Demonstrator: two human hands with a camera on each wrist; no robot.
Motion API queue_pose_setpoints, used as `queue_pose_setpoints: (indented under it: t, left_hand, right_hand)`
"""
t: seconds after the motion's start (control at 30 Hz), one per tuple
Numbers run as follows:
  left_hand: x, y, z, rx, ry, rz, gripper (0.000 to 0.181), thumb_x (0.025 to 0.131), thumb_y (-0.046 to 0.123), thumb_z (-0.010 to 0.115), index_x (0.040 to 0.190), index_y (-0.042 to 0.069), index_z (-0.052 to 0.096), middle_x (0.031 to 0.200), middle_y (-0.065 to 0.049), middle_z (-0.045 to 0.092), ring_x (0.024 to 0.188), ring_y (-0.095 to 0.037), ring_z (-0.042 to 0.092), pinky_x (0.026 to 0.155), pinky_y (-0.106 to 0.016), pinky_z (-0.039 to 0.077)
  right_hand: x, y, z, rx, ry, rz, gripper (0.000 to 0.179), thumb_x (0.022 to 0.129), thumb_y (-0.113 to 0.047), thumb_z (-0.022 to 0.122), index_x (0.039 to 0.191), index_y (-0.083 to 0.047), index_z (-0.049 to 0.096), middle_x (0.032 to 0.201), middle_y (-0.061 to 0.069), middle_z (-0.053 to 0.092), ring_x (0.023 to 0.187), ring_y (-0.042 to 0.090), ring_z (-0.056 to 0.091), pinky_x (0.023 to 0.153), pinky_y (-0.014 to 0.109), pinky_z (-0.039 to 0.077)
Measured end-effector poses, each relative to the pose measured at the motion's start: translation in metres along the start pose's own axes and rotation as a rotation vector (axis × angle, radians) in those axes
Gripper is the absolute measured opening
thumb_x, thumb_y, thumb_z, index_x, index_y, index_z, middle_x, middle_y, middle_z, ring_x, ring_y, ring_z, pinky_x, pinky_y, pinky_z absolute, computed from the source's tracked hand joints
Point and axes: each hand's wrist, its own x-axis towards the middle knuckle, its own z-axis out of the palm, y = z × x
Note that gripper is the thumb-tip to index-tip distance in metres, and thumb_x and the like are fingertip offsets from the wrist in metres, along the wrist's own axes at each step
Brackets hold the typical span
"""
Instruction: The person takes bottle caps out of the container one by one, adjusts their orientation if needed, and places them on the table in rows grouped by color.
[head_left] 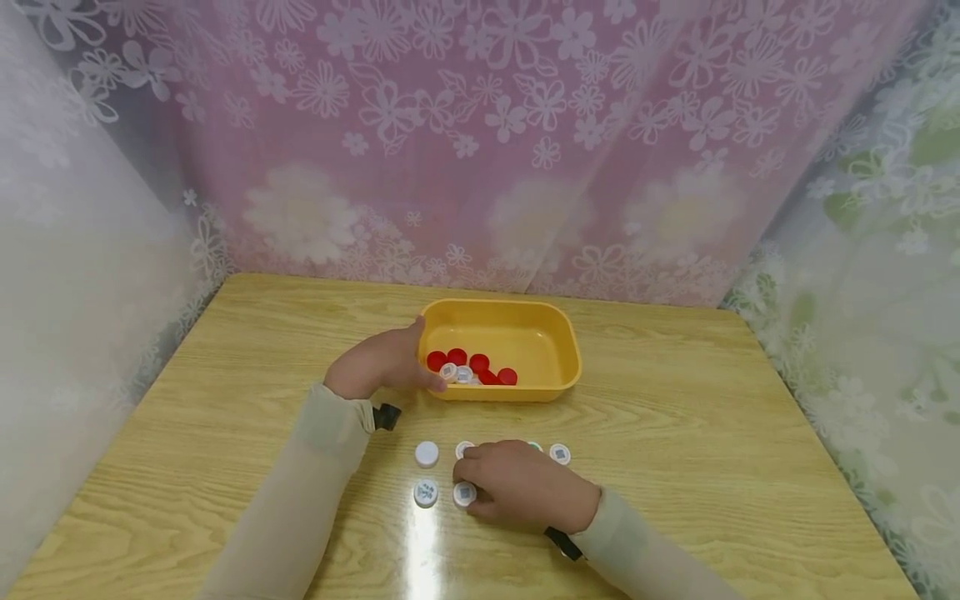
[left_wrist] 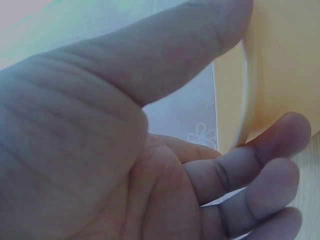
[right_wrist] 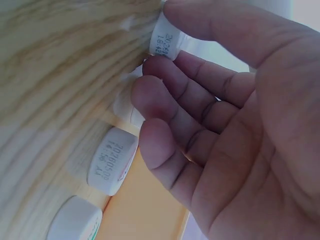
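In the head view a yellow plastic basin (head_left: 525,333) stands on the table, with red caps (head_left: 507,377) and white caps (head_left: 448,372) heaped toward its left front. My left hand (head_left: 382,362) grips the left end of the basin, and its thumb (left_wrist: 200,35) overlaps the rim in the left wrist view. In front of the basin my right hand (head_left: 525,487) pinches a white bottle cap (right_wrist: 166,37) between thumb and forefinger. That cap has a printed date on its side and is close over the wood.
Near my right hand lie more white caps: a plain one (head_left: 427,454), a printed one (head_left: 426,492), one behind my fingers (head_left: 465,448) and one at the right (head_left: 559,453). A green-marked cap (head_left: 535,447) peeks out behind the hand. A floral curtain (head_left: 480,167) hangs behind the wooden table (head_left: 675,400).
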Motion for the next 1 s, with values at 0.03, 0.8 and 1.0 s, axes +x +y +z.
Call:
queue_pose_setpoints:
  t: [0.03,0.8,1.0]
  left_hand:
    - [0.000,0.000,0.000,0.001,0.001,0.007,0.125,0.083,0.046,0.085,0.167,0.011,-0.001,0.171,-0.012,0.021,0.151,-0.035,0.034,0.121,-0.057,0.031]
    - [0.003,-0.001,0.003,0.045,0.013,0.071,0.118,0.086,0.045,0.083,0.166,0.004,0.008,0.161,-0.017,0.040,0.137,-0.036,0.051,0.115,-0.058,0.038]
    - [0.007,-0.007,0.003,0.029,0.007,0.118,0.113,0.085,0.047,0.083,0.165,0.004,0.015,0.157,-0.016,0.046,0.131,-0.034,0.055,0.112,-0.057,0.042]
  right_hand:
    - [0.000,0.000,0.000,-0.001,0.000,0.001,0.010,0.095,-0.025,0.076,0.095,-0.022,0.066,0.080,-0.015,0.052,0.068,0.002,0.045,0.065,0.018,0.042]
    - [0.057,0.061,-0.081,-0.079,0.053,0.204,0.025,0.100,-0.027,0.071,0.122,-0.016,0.072,0.104,-0.004,0.073,0.084,0.011,0.062,0.082,0.027,0.056]
    - [0.087,0.083,-0.068,-0.058,-0.050,0.231,0.029,0.097,-0.037,0.073,0.119,-0.018,0.073,0.099,-0.003,0.070,0.085,0.014,0.059,0.079,0.026,0.054]
